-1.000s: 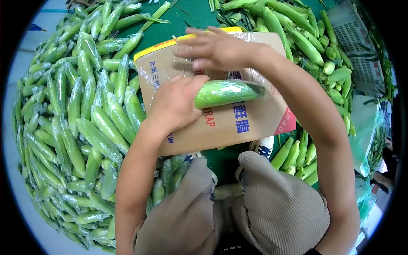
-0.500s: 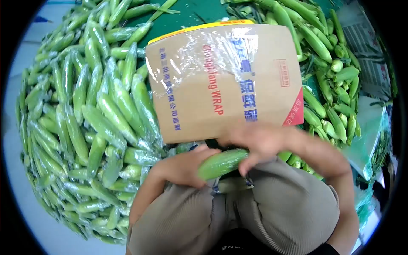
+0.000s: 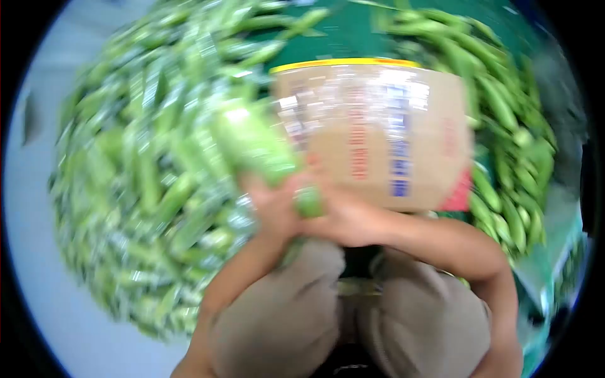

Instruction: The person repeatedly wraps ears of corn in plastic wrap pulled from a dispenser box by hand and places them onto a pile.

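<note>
A bright green ear of corn in its husk, shiny as if under film, slants up and left over the pile's edge. My left hand is closed around its lower part. Pressed close beside it, my right hand has its fingers curled round a green end between the two hands. Motion blur hides whether this is the same ear or a second one. The cardboard box, printed in red and blue with shiny film on top, stands just beyond my right hand.
A large heap of film-wrapped corn fills the left side. Unwrapped green ears lie at the right on the green surface. Clear greenish plastic hangs at the far right. My knees are below the hands.
Both hands have moved left with corn, from over my lap to the heap's edge, and come together. The view has shifted, so the box appears farther right and lower.
</note>
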Demonstrator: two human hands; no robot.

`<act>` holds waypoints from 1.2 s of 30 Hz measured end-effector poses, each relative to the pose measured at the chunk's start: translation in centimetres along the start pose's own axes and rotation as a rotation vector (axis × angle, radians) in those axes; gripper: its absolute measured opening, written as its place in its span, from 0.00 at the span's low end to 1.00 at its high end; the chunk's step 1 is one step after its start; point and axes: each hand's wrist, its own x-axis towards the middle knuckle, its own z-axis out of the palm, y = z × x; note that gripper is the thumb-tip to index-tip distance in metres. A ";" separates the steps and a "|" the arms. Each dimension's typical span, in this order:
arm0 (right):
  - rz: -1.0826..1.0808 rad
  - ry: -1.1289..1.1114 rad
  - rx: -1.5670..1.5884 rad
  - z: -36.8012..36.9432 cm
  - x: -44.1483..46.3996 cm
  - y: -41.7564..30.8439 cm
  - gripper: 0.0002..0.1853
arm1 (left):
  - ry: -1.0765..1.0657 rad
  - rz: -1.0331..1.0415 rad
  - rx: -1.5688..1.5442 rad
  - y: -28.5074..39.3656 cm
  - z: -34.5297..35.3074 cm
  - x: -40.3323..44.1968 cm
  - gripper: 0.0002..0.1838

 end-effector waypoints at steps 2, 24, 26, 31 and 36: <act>-0.119 -0.028 -0.208 -1.5 0.2 -2.3 0.39 | 0.123 0.077 0.460 4.0 -5.7 1.5 0.37; 1.150 0.939 -1.767 -32.6 -41.6 7.0 0.22 | -0.514 0.727 1.321 -4.5 -1.5 4.2 0.23; 1.007 1.119 -1.780 -33.7 -43.4 5.3 0.18 | -0.495 0.652 1.368 -5.7 -0.8 5.0 0.25; 0.374 1.722 -1.196 -31.9 -45.5 -4.1 0.17 | -0.515 0.558 1.648 -8.0 -1.9 5.6 0.29; -0.336 1.329 -0.793 -23.2 -25.6 -11.4 0.20 | -0.494 0.552 1.705 -8.6 -2.8 5.2 0.33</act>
